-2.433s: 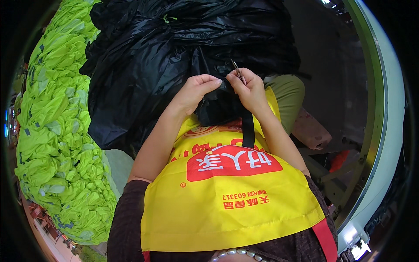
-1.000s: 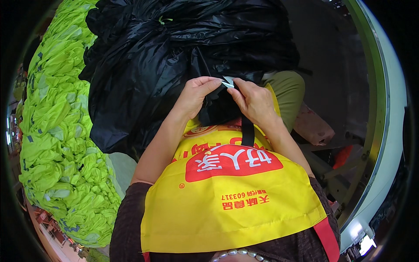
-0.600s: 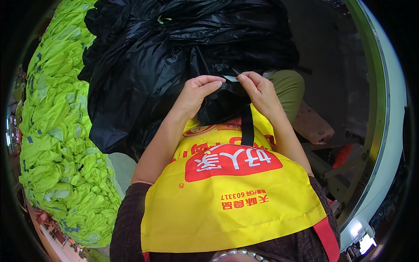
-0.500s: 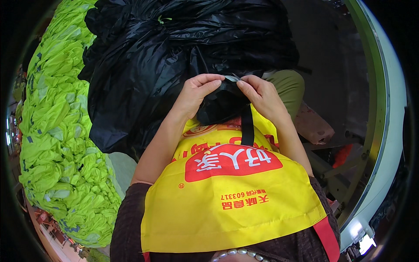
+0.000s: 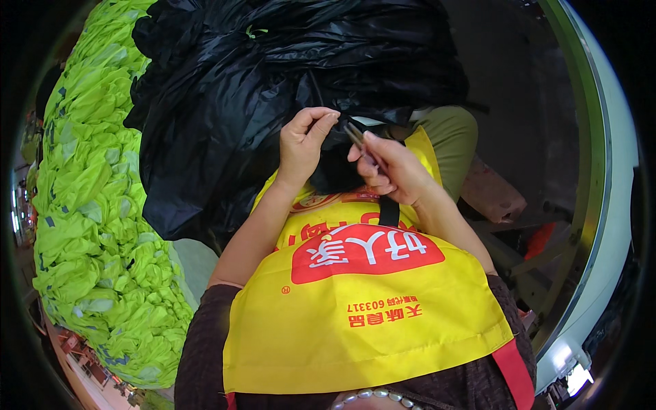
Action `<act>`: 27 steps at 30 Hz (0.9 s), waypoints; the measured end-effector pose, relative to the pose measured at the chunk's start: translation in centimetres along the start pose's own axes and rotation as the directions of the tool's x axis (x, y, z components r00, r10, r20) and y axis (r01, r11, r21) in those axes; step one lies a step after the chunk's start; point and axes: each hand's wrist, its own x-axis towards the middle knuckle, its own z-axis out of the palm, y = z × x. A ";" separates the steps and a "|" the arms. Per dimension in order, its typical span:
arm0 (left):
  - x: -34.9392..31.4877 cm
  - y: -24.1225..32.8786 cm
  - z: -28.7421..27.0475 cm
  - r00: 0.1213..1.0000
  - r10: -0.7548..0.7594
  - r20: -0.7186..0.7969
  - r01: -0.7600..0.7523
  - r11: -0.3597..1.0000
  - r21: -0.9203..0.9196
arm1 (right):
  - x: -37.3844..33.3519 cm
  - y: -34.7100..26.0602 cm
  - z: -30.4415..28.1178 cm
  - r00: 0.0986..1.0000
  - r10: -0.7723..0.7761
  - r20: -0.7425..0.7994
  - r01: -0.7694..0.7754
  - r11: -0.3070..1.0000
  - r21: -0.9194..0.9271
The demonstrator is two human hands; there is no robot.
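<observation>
My left hand [image 5: 305, 140] is closed in a pinch, thumb against forefinger, over glossy black fabric [image 5: 225, 130]. What lies between those fingertips is too small to make out. In my right hand [image 5: 396, 167] is a small pair of thread snips [image 5: 355, 134], its slim grey blades pointing up and left, close to the left fingertips. Curled fingers hide most of its handle. The black fabric spreads in a large crumpled heap beyond both hands, and part of it hangs down in front of my lap. A small pale patch shows just beyond the blades.
Bright yellow-green garments [image 5: 102, 225] are piled high along my left. A yellow apron [image 5: 369, 328] with a red panel covers my front. My knee in olive trousers [image 5: 451, 140] is at the right, near a curved metal frame [image 5: 593, 171] and a brownish bag [image 5: 488, 195].
My right hand has let go of the small pale piece that both hands were pinching, and now shows thread snips. My left hand has moved slightly left and keeps its pinch.
</observation>
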 end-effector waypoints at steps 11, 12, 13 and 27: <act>0.0 -0.2 0.5 0.995 -0.048 -0.084 0.045 0.998 -0.033 | 1.7 3.0 -0.8 0.972 -0.014 0.235 -0.095 0.890 0.447; 0.0 -0.2 0.6 0.994 -0.044 -0.098 0.042 0.999 -0.022 | 1.9 2.9 -0.8 0.968 -0.005 0.251 -0.120 0.869 0.480; 0.0 -0.2 0.7 0.995 -0.036 -0.091 0.035 0.999 -0.005 | 2.1 2.9 -0.8 0.964 0.004 0.266 -0.145 0.847 0.512; -0.9 -0.4 0.9 0.998 0.052 -0.020 -0.051 0.997 0.056 | 2.9 3.0 -1.2 0.957 -0.063 0.284 -0.170 0.668 0.724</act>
